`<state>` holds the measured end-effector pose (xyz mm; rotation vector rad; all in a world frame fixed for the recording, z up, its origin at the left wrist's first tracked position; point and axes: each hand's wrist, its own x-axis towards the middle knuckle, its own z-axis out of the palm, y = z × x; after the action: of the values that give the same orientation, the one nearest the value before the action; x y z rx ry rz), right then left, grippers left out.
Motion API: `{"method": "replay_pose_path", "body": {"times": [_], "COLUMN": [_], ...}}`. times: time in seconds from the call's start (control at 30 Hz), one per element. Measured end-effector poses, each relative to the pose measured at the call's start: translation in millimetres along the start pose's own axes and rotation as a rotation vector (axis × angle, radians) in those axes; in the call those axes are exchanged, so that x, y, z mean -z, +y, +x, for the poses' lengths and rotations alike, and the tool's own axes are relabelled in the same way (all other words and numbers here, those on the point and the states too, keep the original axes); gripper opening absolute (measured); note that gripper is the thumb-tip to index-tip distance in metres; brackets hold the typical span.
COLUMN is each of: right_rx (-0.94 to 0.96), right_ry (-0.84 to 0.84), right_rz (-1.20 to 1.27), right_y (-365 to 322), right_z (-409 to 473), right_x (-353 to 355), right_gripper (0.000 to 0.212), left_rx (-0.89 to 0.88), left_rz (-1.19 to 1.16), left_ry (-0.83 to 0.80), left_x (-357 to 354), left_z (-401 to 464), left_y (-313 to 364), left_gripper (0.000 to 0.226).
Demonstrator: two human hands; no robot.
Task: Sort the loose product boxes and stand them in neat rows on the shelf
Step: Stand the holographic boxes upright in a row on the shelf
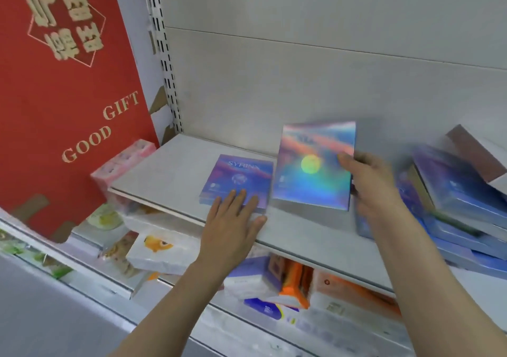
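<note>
A pale grey shelf (175, 170) runs before a grey back panel. On it a purple box (237, 181) lies flat, and the left hand (233, 219) presses on its near edge with straight fingers. At 3 o'clock of it, just beside, the right hand (375, 186) grips a holographic box (312, 167) upright by its right edge. Further toward 3 o'clock is a leaning pile of blue boxes (461, 205). A red gift box (68, 95) stands at 9 o'clock

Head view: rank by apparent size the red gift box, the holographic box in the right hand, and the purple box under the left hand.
1. Red gift box, by far the largest, though nearest the camera.
2. Holographic box, held up by the right hand.
3. Purple box, lying flat, looks smaller; the left hand covers part.
</note>
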<state>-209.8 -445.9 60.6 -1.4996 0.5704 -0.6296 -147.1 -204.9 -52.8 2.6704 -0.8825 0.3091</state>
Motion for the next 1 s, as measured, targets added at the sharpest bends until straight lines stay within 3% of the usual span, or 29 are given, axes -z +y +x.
{"method": "replay_pose_path", "body": {"times": [0.17,0.23,0.4,0.6,0.73,0.83,1.0], "right_rx": [0.079,0.077,0.083,0.098,0.115,0.124,0.140], "right_ry": [0.146,0.184,0.253,0.295,0.295,0.314,0.330], "right_rz": [0.105,0.104,0.092,0.075,0.075,0.097,0.097], "right_y": [-1,3,11,12,10,13,16], "right_z": [-33,-48,-77,-96,-110,-119,-130], "right_x": [-4,-7,-8,-6,-14,-13,-13], "right_gripper": [0.007,0.021,0.016,0.024,0.018,0.005,0.005], "left_rx": [-0.122,-0.118,-0.054,-0.090,0.012,0.132,0.264], "left_rz": [-0.076,-0.040,0.006,-0.071,-0.122,-0.175,-0.356], "left_ry": [0.140,0.156,-0.035,0.236,0.232,0.167,0.030], "left_x": [18,24,24,21,26,28,31], "left_z": [-35,-30,-16,-48,-38,-41,-40], "left_y": [-7,-17,-37,-34,-31,-26,-34], "left_gripper": [0.060,0.059,0.081,0.051,0.027,0.053,0.097]}}
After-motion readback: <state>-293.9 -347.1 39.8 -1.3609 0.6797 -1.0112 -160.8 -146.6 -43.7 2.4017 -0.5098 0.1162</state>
